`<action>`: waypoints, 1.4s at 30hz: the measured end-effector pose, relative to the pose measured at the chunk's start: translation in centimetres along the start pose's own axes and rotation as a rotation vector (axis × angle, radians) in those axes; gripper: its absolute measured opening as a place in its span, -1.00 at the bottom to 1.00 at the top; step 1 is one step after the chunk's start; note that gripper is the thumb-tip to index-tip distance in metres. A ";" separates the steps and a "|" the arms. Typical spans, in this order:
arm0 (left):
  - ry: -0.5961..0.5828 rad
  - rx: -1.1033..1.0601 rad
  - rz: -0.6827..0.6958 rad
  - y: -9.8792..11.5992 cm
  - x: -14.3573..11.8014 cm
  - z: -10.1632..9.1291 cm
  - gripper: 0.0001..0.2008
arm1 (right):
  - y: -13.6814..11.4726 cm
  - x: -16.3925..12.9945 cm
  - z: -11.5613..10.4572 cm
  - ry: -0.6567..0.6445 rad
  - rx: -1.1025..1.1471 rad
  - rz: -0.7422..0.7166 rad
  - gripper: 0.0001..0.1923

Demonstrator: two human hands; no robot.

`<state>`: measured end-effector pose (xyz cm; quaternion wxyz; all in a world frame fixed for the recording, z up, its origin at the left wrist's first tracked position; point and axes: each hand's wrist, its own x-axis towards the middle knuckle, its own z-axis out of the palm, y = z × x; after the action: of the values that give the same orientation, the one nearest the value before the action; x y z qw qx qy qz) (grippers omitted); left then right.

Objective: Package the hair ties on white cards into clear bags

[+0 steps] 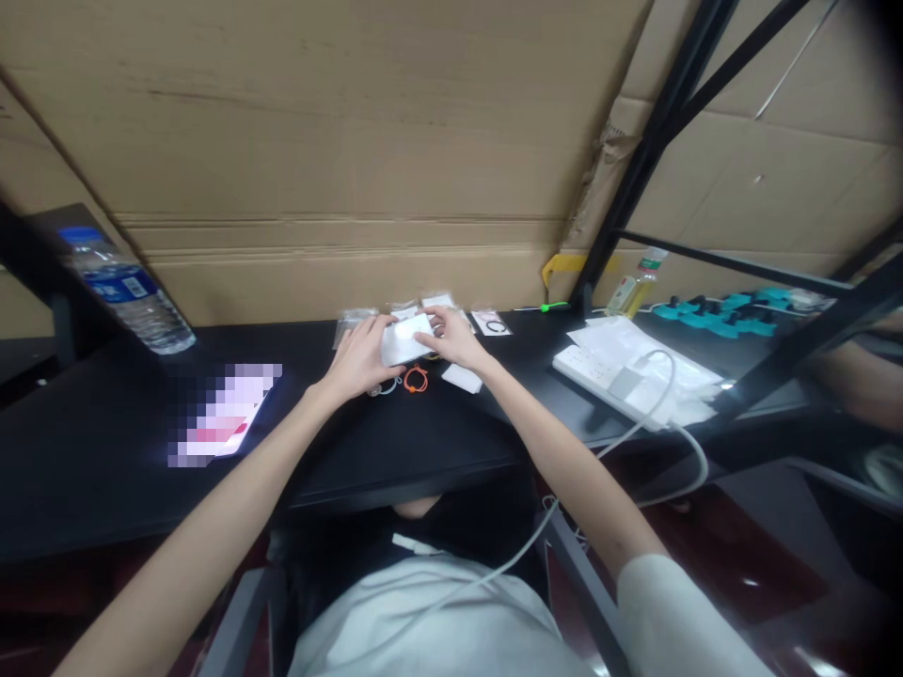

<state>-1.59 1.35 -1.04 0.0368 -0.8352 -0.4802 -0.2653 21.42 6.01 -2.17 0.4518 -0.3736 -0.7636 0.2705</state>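
Both hands meet over the far middle of a black table point(105, 451). My left hand point(359, 357) and my right hand point(455, 340) together grip a small white packet point(407, 338) held just above the tabletop. Under the hands lie an orange ring point(416, 379) and a pale ring point(387, 386). A white card point(462, 378) rests beside my right wrist. Behind the hands are several small clear bags point(353, 320), one with a black ring point(496, 326) in it.
A water bottle point(131, 291) stands at the far left, a lit phone point(226, 414) lies left of my arm. A white power strip point(607, 371) with a cable sits on the right, beyond it teal parts point(720, 315) and a small yellow bottle point(631, 287). Cardboard point(339, 141) walls the back.
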 end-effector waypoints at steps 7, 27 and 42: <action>0.027 -0.009 0.023 0.8 0.0 -0.3 -0.36 | 0.4 0.2 0.0 -0.015 -0.054 0.000 -0.59; 0.063 0.036 0.118 1.7 -0.1 -0.6 -0.32 | -0.1 0.2 -0.5 -0.018 0.047 0.022 -0.48; 0.115 0.096 0.066 1.1 0.0 -0.6 -0.33 | -1.9 0.0 -1.6 0.163 0.074 -0.049 -0.60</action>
<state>-0.94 0.58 -0.36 0.1129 -0.8312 -0.4617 -0.2883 22.20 5.00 -0.03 0.5326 -0.3587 -0.7226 0.2559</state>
